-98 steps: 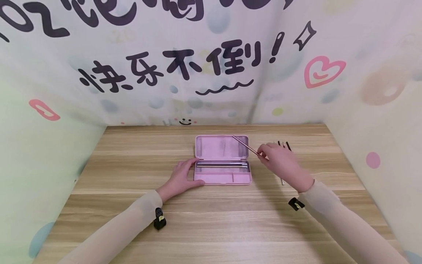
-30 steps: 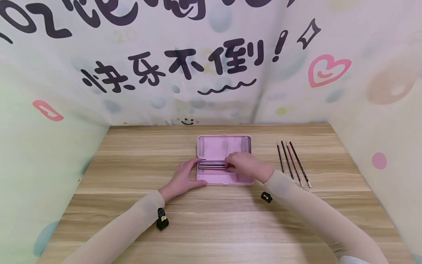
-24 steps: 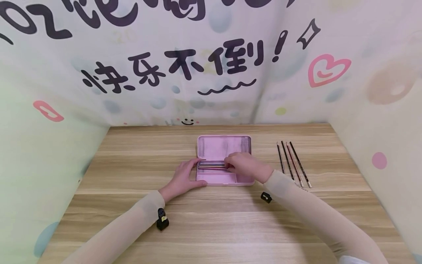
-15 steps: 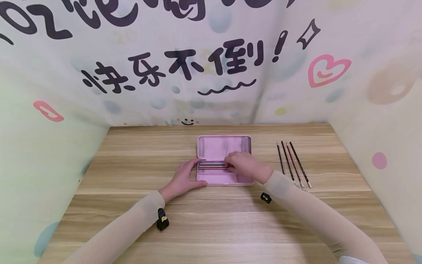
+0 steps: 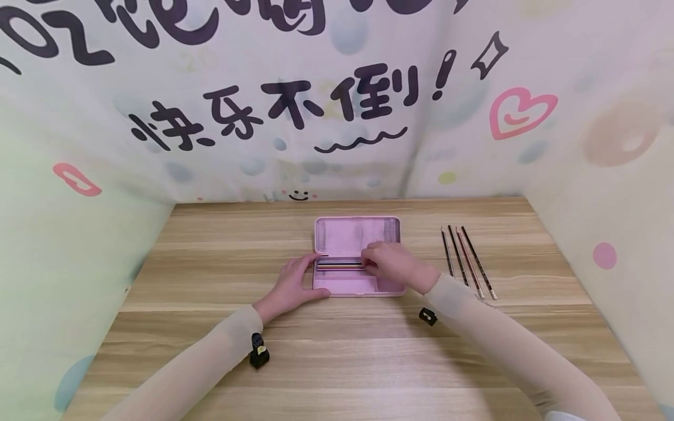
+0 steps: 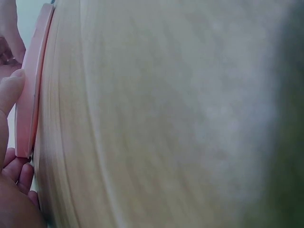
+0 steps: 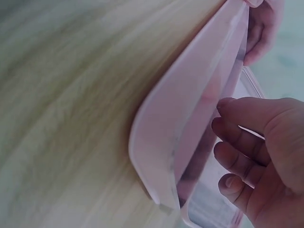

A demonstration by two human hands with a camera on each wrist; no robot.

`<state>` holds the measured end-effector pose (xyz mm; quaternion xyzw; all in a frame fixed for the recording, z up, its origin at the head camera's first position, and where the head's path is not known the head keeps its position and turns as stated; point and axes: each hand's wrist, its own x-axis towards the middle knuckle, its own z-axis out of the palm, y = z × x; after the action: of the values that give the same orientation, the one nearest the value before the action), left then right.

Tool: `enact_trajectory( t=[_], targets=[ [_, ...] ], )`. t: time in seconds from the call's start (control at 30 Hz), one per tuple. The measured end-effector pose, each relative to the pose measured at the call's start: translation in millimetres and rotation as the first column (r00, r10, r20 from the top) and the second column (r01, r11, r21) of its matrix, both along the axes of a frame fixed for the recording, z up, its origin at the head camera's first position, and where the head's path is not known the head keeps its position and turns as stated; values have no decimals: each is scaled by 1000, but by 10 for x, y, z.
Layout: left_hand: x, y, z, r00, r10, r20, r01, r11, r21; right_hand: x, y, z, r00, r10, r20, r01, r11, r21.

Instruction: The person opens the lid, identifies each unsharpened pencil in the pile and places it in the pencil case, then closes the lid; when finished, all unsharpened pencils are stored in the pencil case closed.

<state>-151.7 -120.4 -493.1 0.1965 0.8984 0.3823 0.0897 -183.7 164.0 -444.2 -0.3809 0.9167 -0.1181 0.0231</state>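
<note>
An open pink pencil case lies on the table, its lid tipped back. My left hand holds the case's left end, the thumb on the front wall and the fingers at the back corner. Several pencils lie lengthwise in the rear compartment. Over their right ends hovers my right hand, fingers loosely bent. In the right wrist view nothing shows between its fingertips, which are apart from the front wall. The right hand hides the pencils' right ends in the head view.
Several more pencils, dark and reddish, lie side by side on the wooden table right of the case, their near ends partly behind the right sleeve. A printed cloth wall stands at the back, with others at both sides.
The right hand has carried a pencil from the right into the case's rear compartment, lowered it there and let go, lifting slightly just now. The left hand stays on the case.
</note>
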Motion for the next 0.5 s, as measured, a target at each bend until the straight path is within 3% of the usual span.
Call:
enact_trajectory(
  t=[0.5],
  targets=[
    [-1,3,-12,1000,-3,-15,3,1000,7,117,298,184,997,-66,-30,65,997,-44]
  ],
)
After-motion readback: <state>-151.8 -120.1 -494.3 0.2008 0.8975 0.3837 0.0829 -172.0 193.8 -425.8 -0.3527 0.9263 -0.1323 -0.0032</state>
